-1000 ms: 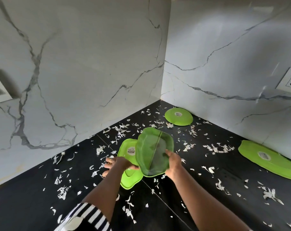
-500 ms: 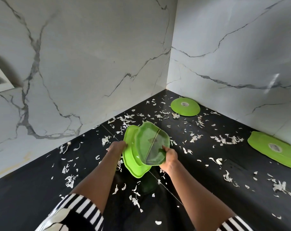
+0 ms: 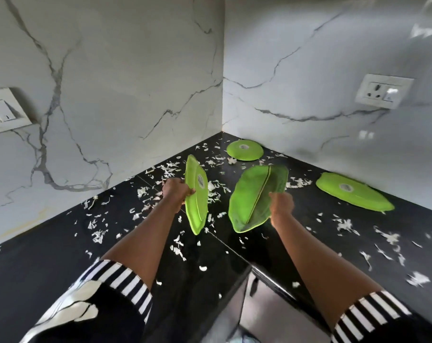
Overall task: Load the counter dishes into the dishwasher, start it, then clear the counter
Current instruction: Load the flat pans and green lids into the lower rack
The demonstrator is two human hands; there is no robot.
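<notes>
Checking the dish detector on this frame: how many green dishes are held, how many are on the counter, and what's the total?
Held in hands: 2, a plate in the left hand and a leaf-shaped dish in the right hand
Face down on the counter: 2, a round plate and a long plate
Total: 4
</notes>
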